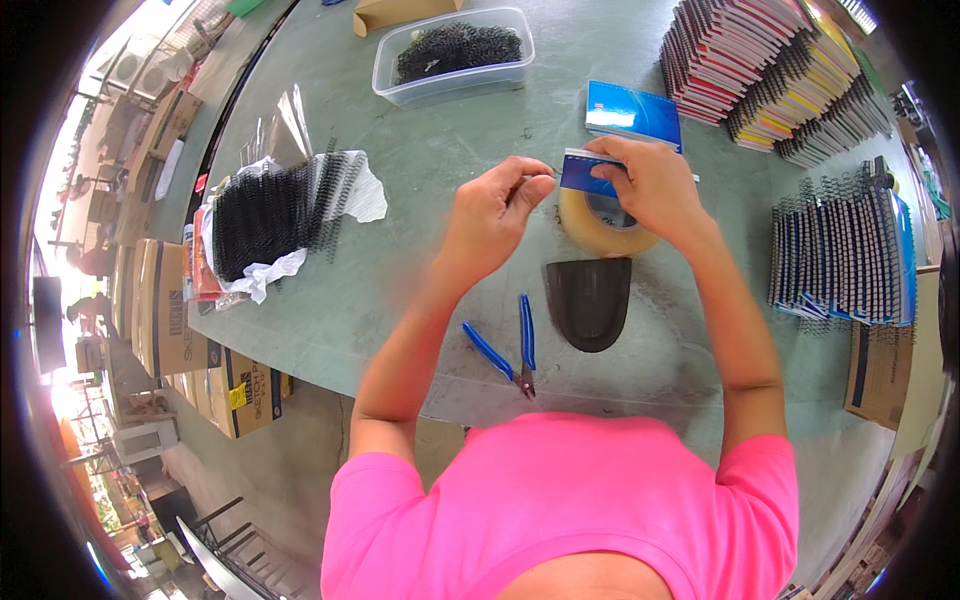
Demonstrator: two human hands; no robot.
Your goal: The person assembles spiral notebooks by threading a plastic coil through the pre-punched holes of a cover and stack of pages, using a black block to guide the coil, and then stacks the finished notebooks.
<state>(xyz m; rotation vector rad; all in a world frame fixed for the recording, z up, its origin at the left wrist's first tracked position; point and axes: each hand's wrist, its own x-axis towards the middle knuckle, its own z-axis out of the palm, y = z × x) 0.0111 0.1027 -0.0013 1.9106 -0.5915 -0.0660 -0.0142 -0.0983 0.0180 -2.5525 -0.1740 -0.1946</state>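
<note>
Just left of a blue notebook (578, 176), the left fingers (538, 188) are pinched together, though I can't tell whether anything's caught between them! And the right fingers (613, 177) have that notebook gripped, thumb on top, over a tape roll (640, 243). Beyond them, another blue notebook (632, 106); on their near side, blue-handled pliers (526, 335) and a dark round-ended piece (588, 305) on the table (430, 180).

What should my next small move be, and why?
I'd probably bring your left hand in to the left edge of the blue booklet. It's pinched just beside that edge, seemingly on something too small to make out, while your right hand holds the booklet over the tape roll.
</note>
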